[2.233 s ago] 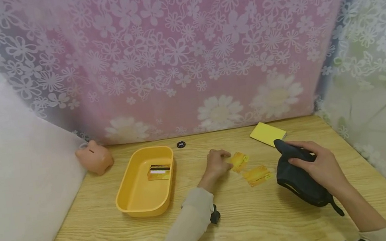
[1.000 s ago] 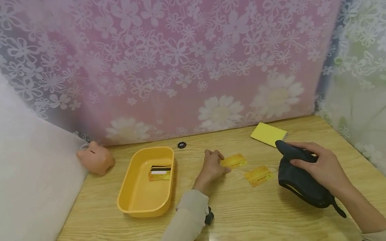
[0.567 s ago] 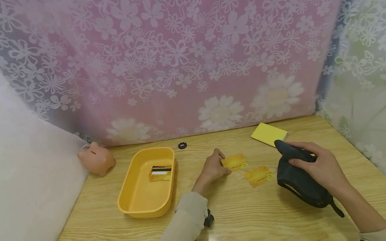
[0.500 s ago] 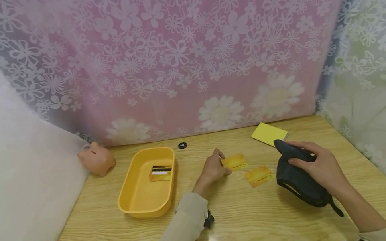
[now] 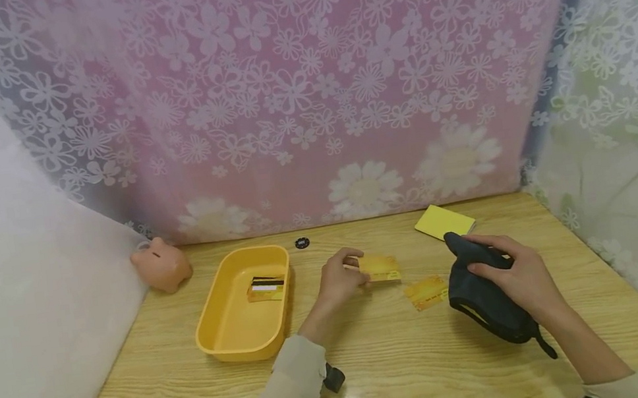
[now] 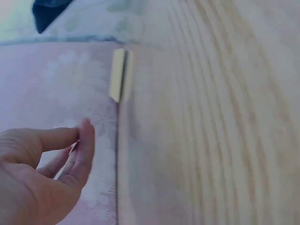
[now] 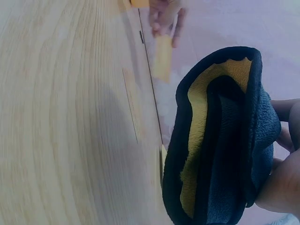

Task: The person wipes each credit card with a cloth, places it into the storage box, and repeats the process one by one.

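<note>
My left hand (image 5: 338,281) pinches the edge of a golden-yellow bank-type card (image 5: 381,267), held up off the table. In the right wrist view that card (image 7: 163,57) hangs from the fingers. A second yellow card (image 5: 426,293) lies flat to the right of it. On the right, my right hand (image 5: 522,277) grips a folded dark cleaning cloth (image 5: 482,288) above the tabletop, thumb on the near side. The right wrist view shows the cloth's yellow inner side (image 7: 199,126), black edging and soft layers. In the left wrist view the pinched card is mostly hidden by the fingers.
An orange-yellow tray (image 5: 236,348) with several stacked cards (image 5: 265,288) stands left of my left hand. Behind are a pink piggy bank (image 5: 162,266), a black poker chip (image 5: 302,243) and a yellow notebook (image 5: 444,221). Fabric walls close the table's back and sides.
My left hand has lifted one card off the tabletop and moved slightly left with it. The right hand and cloth have shifted a little left, now beside the flat card's edge.
</note>
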`<state>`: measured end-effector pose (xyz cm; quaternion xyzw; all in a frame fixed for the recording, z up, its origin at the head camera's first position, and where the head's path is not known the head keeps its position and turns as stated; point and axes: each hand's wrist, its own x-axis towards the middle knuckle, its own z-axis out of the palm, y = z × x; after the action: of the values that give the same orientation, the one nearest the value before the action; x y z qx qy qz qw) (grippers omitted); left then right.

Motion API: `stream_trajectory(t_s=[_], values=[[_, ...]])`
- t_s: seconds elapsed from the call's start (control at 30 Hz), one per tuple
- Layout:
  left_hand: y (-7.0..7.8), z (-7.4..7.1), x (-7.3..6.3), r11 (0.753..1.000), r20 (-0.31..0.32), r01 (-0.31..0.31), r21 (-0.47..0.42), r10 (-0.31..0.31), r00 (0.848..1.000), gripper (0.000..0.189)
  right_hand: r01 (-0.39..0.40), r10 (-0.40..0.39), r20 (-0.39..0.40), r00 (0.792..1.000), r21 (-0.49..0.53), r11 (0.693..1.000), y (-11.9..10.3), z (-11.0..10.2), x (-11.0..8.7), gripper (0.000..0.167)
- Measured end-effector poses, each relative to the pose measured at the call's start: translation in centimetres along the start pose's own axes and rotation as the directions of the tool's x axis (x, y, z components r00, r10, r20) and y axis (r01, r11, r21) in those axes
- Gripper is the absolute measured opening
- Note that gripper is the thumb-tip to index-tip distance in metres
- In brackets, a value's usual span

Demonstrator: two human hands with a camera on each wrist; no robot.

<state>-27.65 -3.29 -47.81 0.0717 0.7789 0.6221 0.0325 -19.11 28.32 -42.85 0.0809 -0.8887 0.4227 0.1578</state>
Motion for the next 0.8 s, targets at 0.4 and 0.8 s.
stream_trajectory(t_s=[0.4, 0.8], values=[[3.5, -2.8, -4.9, 0.985, 0.008, -0.126, -0.121, 0.128, 0.992, 0.048, 0.078, -0.079, 0.025, 0.997, 0.056, 0.995, -2.5, 2.0, 0.4, 0.05], [4.8, -5.2, -7.8, 0.968, -0.014, -0.17, -0.185, 0.171, 0.985, 0.051, 0.268, -0.287, 0.046, 0.957, 0.246, 0.932, -8.0, 5.1, 0.8, 0.054]])
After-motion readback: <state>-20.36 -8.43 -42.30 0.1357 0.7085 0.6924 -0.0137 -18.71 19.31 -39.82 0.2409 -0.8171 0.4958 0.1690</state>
